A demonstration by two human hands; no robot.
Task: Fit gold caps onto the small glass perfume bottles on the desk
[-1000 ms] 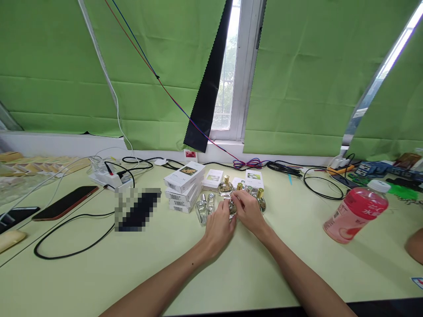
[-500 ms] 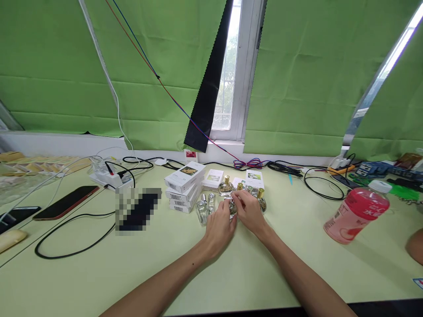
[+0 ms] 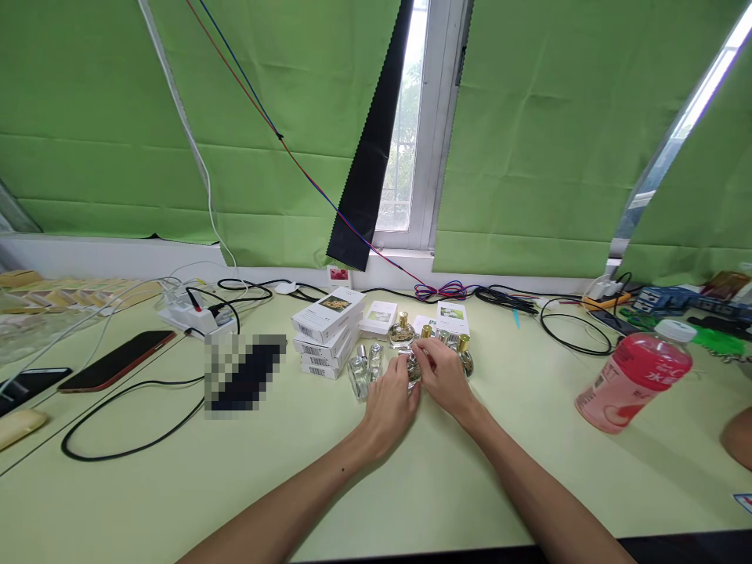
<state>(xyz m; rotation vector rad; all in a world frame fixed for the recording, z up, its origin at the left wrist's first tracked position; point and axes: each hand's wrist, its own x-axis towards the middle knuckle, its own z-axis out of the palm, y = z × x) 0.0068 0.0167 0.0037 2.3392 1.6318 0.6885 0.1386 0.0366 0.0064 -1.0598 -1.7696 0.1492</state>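
My left hand (image 3: 388,407) is closed around a small glass perfume bottle (image 3: 413,370), mostly covered by the fingers. From the right, my right hand (image 3: 445,374) has its fingers pinched together at the top of that same bottle. Just beyond stands a perfume bottle with a gold top (image 3: 402,332). Clear glass bottles (image 3: 359,376) are grouped to the left of my left hand. Several more gold-topped bottles (image 3: 464,346) stand behind and beside my right hand, partly hidden by it.
White printed boxes (image 3: 329,315) are stacked left of the bottles, and flat white boxes (image 3: 379,319) lie behind. A pink drink bottle (image 3: 631,382) stands at right. Phones (image 3: 117,362), a power strip (image 3: 193,313) and black cables (image 3: 141,454) lie at left. Part of another person (image 3: 738,439) shows at the right edge.
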